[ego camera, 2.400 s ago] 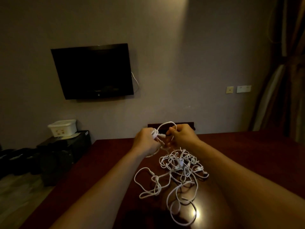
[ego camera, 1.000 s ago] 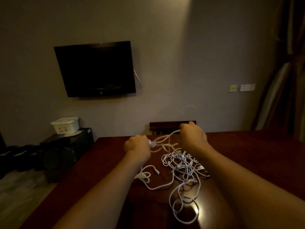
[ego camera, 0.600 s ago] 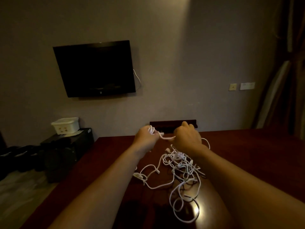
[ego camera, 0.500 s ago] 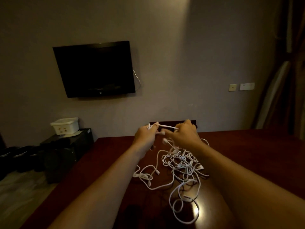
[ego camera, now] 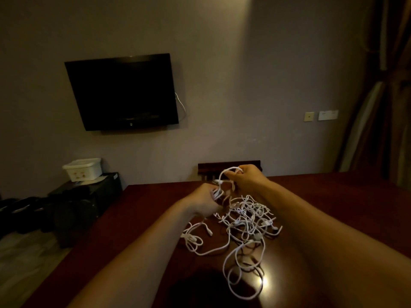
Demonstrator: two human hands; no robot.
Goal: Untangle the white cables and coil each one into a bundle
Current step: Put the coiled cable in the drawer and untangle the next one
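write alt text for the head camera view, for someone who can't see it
Two bare hands, left hand and right hand, hold a strand lifted from a tangled pile of thin white cables on a glossy dark red wooden table. A black wall-mounted television hangs behind.

2 hands (ego camera: pixel 205 202) — 1 cable tangle (ego camera: pixel 244 221)

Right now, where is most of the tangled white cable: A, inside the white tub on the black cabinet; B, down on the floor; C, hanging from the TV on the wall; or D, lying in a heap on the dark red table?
D: the white cable lies heaped on the table, with only one loop lifted between the left hand and right hand.
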